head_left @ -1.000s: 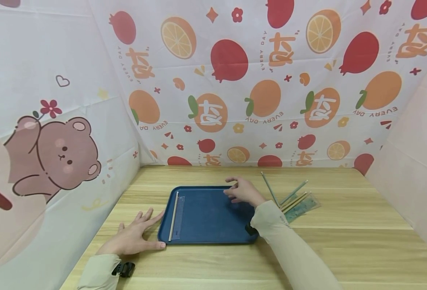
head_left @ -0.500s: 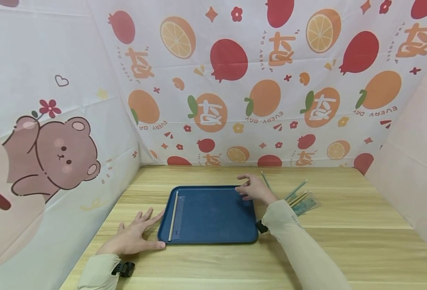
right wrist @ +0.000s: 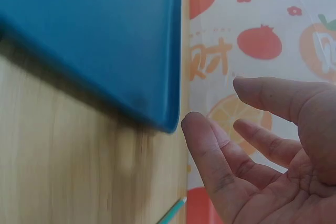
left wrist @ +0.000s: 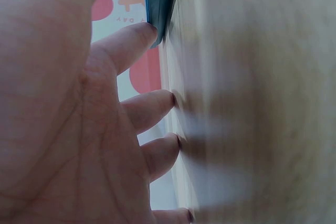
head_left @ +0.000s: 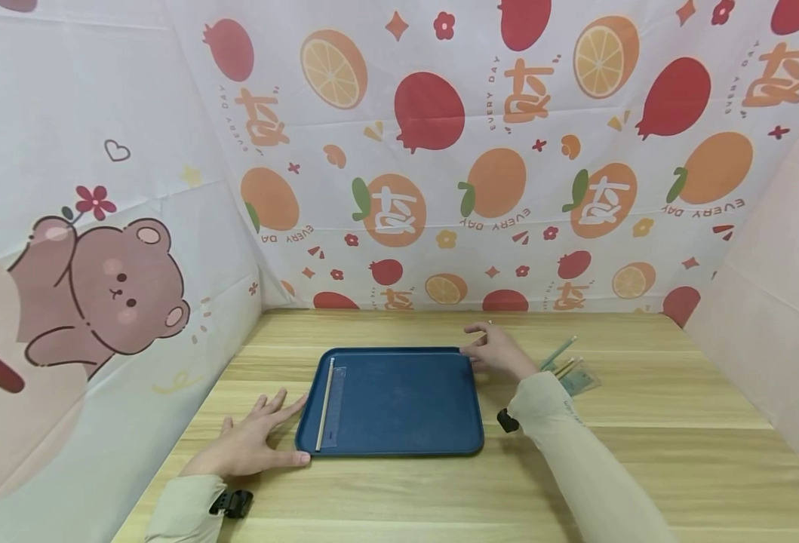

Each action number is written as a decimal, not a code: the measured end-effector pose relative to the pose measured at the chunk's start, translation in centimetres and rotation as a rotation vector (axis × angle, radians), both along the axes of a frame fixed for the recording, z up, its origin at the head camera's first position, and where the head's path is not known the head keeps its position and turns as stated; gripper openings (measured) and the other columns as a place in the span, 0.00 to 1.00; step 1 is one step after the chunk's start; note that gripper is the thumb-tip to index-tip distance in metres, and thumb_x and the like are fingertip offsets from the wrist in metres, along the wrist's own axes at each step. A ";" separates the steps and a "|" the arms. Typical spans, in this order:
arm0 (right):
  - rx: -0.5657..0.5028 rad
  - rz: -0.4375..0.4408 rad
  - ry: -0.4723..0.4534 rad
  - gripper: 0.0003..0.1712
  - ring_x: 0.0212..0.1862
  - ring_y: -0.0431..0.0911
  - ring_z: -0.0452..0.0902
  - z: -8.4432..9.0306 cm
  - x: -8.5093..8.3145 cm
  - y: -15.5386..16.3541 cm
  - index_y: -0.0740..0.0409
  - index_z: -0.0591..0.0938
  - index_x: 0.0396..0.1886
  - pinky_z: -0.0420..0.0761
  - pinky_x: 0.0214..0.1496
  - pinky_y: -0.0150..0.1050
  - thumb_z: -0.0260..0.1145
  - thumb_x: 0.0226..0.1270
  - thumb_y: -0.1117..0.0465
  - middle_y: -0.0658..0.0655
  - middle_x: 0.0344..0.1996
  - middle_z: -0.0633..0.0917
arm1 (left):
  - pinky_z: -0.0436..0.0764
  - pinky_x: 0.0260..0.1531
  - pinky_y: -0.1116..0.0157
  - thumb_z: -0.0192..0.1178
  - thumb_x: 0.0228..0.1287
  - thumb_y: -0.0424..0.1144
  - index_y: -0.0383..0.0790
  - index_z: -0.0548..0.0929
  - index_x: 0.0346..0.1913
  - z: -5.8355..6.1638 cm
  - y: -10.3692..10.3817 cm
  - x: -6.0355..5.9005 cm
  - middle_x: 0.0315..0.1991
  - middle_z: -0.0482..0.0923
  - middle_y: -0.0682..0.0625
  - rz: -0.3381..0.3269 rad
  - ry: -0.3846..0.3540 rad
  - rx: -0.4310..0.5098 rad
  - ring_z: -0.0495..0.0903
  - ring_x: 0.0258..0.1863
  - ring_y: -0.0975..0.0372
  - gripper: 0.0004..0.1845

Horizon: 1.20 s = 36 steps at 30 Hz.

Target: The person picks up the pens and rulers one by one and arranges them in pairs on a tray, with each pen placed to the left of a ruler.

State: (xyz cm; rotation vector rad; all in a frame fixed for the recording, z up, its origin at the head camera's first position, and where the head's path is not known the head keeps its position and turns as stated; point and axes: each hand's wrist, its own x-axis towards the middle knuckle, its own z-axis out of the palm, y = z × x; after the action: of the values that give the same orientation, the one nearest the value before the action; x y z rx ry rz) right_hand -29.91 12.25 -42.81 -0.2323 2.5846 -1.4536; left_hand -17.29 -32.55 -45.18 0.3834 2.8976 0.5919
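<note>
— Fingers (head_left: 273, 411) of the left hand (head_left: 250, 445) lay straight and spread flat on the tabletop (head_left: 643, 452), didn't they?

— They did, holding nothing. The thumb touched the near left corner of the blue tray (head_left: 399, 400), and the left wrist view showed one fingertip pressed against the tray's edge while the others rested on the wood.

— What was in the tray?

— Along its left side lay a clear ruler (head_left: 336, 407), with a thin pale stick (head_left: 324, 403) just beside it on the left, both running front to back. They were well apart from either hand.

— And moving to the right?

— The right hand (head_left: 501, 353) was at the tray's far right corner, over the tabletop. Its fingers (right wrist: 210, 150) were loosely bent and apart, gripping nothing; the right wrist view showed them near the tray's corner, though whether they touched it I could not tell.

— Anything past that hand?

— Several pencils (head_left: 558, 354) lay in a loose bunch on the tabletop just to the right of it, partly hidden by the hand and sleeve, with another clear ruler (head_left: 579, 381) under them. A printed cloth (head_left: 440, 151) with fruit patterns walled in the tabletop.
</note>
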 end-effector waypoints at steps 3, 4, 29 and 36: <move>0.009 -0.014 -0.008 0.32 0.53 0.63 0.89 -0.1 -0.2 0.6 0.65 0.73 0.76 0.91 0.54 0.51 0.69 0.78 0.63 0.69 0.52 0.86 | 0.39 0.59 0.09 0.76 0.55 0.70 0.53 0.64 0.85 0.0 0.0 0.0 0.85 0.51 0.27 0.001 -0.004 0.004 0.46 0.80 0.20 0.58; 0.008 -0.016 -0.013 0.32 0.54 0.64 0.89 -0.2 -0.3 0.7 0.66 0.73 0.76 0.92 0.54 0.51 0.69 0.78 0.63 0.70 0.52 0.86 | 0.39 0.59 0.09 0.76 0.55 0.70 0.52 0.64 0.85 0.0 0.0 0.1 0.85 0.51 0.27 0.001 -0.005 0.004 0.46 0.80 0.20 0.58; 0.144 -0.063 0.018 0.33 0.40 0.52 0.86 -1.7 -1.6 4.2 0.64 0.72 0.78 0.86 0.43 0.43 0.68 0.78 0.59 0.67 0.53 0.87 | 0.40 0.59 0.09 0.76 0.56 0.70 0.53 0.64 0.85 0.2 0.1 0.2 0.85 0.51 0.27 0.002 0.000 -0.001 0.47 0.80 0.20 0.58; 0.234 -0.068 0.047 0.33 0.47 0.55 0.86 -1.7 -1.8 4.8 0.65 0.73 0.77 0.85 0.47 0.47 0.68 0.77 0.57 0.70 0.55 0.87 | 0.42 0.59 0.09 0.75 0.57 0.70 0.53 0.63 0.85 0.3 0.1 0.2 0.85 0.51 0.27 -0.006 0.001 -0.015 0.47 0.80 0.20 0.57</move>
State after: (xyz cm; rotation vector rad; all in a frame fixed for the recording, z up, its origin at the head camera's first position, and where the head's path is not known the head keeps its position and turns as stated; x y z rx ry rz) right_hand -31.66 17.06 -44.49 -0.1506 2.7948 -1.1638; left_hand -17.10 -32.43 -44.86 0.3900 2.8992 0.5695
